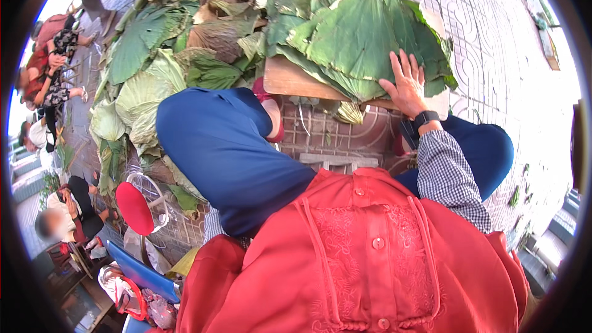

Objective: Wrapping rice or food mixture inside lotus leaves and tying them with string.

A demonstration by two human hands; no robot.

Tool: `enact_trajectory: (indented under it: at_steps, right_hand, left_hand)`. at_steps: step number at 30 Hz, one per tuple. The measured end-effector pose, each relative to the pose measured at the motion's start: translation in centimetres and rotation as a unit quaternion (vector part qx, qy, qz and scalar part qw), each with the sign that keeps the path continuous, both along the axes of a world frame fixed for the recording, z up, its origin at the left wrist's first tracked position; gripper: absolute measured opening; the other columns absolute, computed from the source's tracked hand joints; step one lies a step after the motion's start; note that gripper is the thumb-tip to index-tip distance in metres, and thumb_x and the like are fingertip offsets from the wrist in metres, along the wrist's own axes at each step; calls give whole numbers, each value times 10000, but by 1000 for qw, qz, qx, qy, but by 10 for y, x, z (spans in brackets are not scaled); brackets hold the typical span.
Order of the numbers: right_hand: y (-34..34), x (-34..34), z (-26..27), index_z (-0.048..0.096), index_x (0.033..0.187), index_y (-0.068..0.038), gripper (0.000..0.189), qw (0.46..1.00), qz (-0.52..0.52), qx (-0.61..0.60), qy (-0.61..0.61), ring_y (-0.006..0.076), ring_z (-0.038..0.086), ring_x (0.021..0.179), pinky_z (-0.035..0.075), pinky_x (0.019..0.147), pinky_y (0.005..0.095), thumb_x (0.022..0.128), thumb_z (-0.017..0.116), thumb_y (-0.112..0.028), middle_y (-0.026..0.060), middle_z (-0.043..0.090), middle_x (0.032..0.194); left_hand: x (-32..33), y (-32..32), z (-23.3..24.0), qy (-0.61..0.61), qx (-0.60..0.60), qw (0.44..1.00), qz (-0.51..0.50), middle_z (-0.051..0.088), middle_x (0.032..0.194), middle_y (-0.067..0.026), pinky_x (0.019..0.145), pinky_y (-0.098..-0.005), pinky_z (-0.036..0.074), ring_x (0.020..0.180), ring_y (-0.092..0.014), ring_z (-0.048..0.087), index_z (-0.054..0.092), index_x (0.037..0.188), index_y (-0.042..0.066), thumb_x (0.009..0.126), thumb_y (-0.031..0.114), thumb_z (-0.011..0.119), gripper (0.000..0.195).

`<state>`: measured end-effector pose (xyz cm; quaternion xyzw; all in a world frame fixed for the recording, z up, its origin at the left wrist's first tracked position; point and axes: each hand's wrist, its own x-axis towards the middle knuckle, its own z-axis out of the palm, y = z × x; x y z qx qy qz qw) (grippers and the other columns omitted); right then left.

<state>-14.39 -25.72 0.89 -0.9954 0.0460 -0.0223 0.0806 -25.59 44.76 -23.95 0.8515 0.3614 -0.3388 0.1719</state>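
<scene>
My right hand (409,91) lies palm down, fingers a little apart, on the near right edge of a stack of large green lotus leaves (354,37). It presses on the top leaf and grips nothing. The leaves are layered and fan-shaped, with pale ragged edges. They rest on a wooden board (289,78) between my knees, whose brown near edge shows under them. A dark band circles my right wrist. My left hand is out of view; only a bit of its checked sleeve (213,226) shows beside my left thigh.
A heap of lotus leaves (150,85), some dried brown, covers the paving at left. A wooden slatted piece (340,161) stands below the board. A round red object (134,208) and a blue object (143,270) are lower left. Several people sit along the far left.
</scene>
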Motion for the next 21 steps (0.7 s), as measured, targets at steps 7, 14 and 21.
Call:
enact_trajectory:
  at_steps: [7,14,21]
  right_hand:
    - [2,0,1,271,1485,-136,781,1000,-4,-10,-2,380,155,1420,125,1125,575,853,598,-459,138,206,1546]
    - [3,1,10,256,1490,-169,783,999,-24,10,41,373,153,1426,127,1130,565,856,594,-481,133,210,1548]
    - [-5,2,2,277,1489,-191,753,999,-17,-12,44,349,178,1431,143,1139,530,865,580,-482,117,231,1553]
  left_hand:
    - [0,7,-19,72,105,967,-221,656,1142,-122,865,-426,507,1041,-294,634,582,1204,108,916,286,519,344]
    - [-5,5,-29,78,123,940,-308,657,1154,-120,876,-422,504,1056,-292,634,581,1212,132,912,294,525,346]
    - [-1,12,-34,13,61,931,-361,569,1276,-156,960,-410,469,1156,-297,566,523,1292,127,816,374,644,549]
